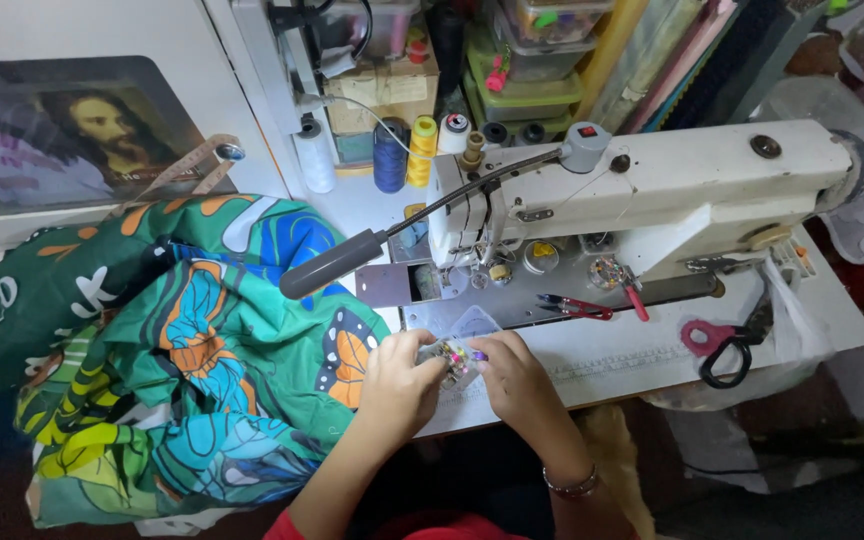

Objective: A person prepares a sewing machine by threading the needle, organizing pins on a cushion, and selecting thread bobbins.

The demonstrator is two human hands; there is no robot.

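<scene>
At the far left of the frame I see the green printed fabric (182, 350) heaped over the table's left end, bunched and not under the needle, so as far as I can judge no seam is being run at this moment. Above it, upper left, a framed picture (72, 130) leans against the wall with a measuring tape (192, 165) draped beside it.

Moving toward the centre, my left hand (402, 375) is curled around the near side of a small clear box of coloured pins (457, 355), fingers bent on it. My right hand (517, 375) meets it from the other side, fingertips pinched at the box's contents; I cannot tell whether a pin is actually caught between them. The box sits at the table's front edge, just below the needle plate. Pinning looks to be the step in hand, with the stitching left to do.

Behind the hands, the lamp arm (352, 258) slants across the work area, and thread spools (392, 150) stand at the back. To the right runs the white sewing machine (672, 190), with red-handled snips (592, 305) on its bed. Further right, pink-handled scissors (717, 345) lie on the table (632, 360), well apart from my hands.
</scene>
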